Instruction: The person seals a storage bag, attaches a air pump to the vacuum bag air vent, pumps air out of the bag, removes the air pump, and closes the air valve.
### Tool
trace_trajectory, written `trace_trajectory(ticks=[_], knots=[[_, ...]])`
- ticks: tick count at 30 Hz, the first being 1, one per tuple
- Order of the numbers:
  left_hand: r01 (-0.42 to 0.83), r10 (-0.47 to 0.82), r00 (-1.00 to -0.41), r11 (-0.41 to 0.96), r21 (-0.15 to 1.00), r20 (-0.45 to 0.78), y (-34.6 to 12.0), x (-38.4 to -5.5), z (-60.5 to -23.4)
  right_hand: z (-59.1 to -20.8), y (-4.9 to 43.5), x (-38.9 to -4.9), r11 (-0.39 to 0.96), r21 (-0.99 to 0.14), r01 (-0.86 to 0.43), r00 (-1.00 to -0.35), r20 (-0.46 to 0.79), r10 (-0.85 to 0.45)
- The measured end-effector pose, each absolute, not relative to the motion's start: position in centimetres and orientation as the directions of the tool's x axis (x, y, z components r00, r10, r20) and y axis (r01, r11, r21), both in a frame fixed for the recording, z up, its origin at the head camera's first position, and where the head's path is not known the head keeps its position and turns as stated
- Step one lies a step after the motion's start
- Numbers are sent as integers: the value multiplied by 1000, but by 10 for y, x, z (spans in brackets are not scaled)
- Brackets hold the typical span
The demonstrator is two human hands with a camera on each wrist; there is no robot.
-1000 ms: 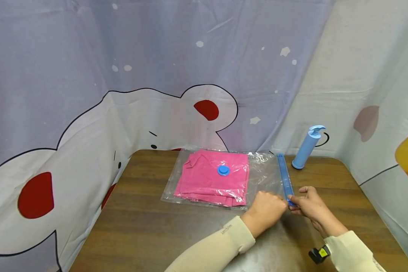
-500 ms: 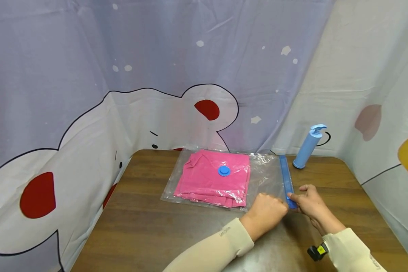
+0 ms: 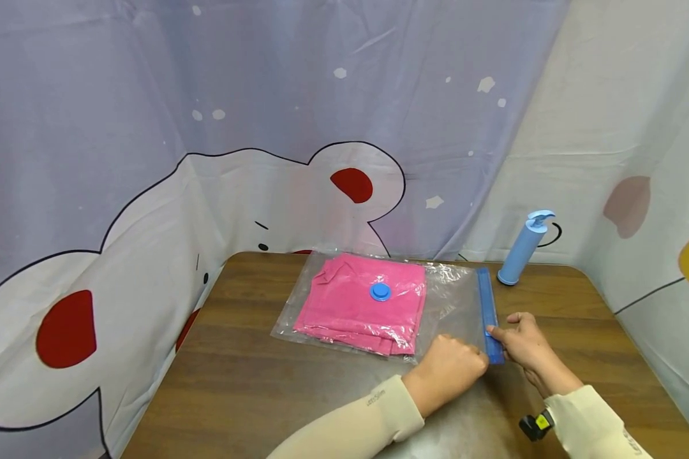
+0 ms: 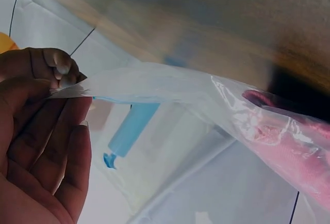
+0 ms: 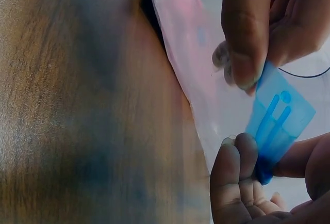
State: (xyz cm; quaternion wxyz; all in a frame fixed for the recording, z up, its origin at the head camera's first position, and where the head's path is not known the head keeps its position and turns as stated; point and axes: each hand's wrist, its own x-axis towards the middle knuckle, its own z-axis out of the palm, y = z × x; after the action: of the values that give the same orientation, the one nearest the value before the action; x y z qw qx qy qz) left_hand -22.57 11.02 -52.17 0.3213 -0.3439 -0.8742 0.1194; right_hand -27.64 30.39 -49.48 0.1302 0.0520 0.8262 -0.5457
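A clear vacuum storage bag (image 3: pixel 450 303) lies lengthwise across the table, with folded pink cloth (image 3: pixel 350 312) inside and a round blue valve (image 3: pixel 380 292) on top. Along its right end runs a blue zip strip (image 3: pixel 486 296). My left hand (image 3: pixel 449 368) pinches the bag's clear film beside the strip's near end. With thumb and fingers, my right hand (image 3: pixel 525 349) pinches a dark blue zip slider (image 5: pixel 264 171) on the strip. Two zip ridges show between both hands in the right wrist view. The left wrist view shows the film lifted and drawn taut from the left fingers.
A light blue hand pump (image 3: pixel 522 252) stands at the table's back right, behind the strip. The wooden table (image 3: pixel 252 382) meets a patterned curtain (image 3: pixel 264 95) at its back and sides.
The strip's near end has come toward me and now extends past my right fingers, which sit farther up the strip. My left hand has shifted slightly toward me with the film.
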Motion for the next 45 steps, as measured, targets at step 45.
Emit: trace_trajectory(ticks=[45], knots=[[574, 743, -477, 668, -474, 469, 92, -202, -523, -508, 311, -304, 461, -848, 261, -952, -304, -21]])
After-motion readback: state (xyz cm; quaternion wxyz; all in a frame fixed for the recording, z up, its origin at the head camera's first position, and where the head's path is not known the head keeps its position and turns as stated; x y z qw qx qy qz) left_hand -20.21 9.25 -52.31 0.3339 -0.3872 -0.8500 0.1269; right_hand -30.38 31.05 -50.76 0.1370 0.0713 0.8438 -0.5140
